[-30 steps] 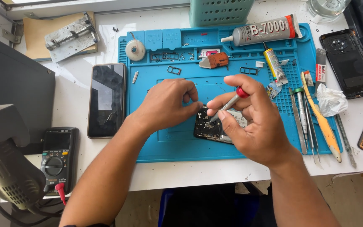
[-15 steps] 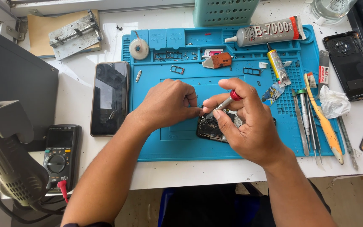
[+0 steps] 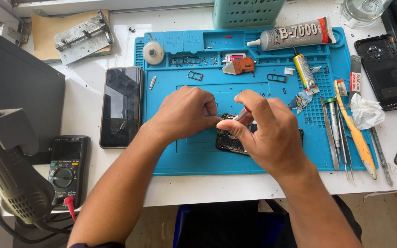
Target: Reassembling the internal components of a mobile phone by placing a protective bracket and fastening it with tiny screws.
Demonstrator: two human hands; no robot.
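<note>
An opened black phone (image 3: pixel 228 140) lies on the blue work mat (image 3: pixel 184 151), mostly hidden under my hands. My right hand (image 3: pixel 265 133) grips a small screwdriver (image 3: pixel 241 113) with a red-tipped handle, its tip pointing down at the phone. My left hand (image 3: pixel 184 112) rests beside it with fingers curled, fingertips pressing at the phone's upper edge and almost touching my right thumb.
A black smartphone (image 3: pixel 121 106) lies left of the mat, a multimeter (image 3: pixel 66 167) and hot-air gun (image 3: pixel 10 179) further left. Glue tubes (image 3: pixel 295 33), tweezers and a brush (image 3: pixel 354 131) sit at the mat's right. Phone back covers (image 3: pixel 386 73) lie far right, a teal basket (image 3: pixel 246 11) behind.
My hands have stayed together over the phone; the right hand has turned the screwdriver a little and the view has shifted slightly.
</note>
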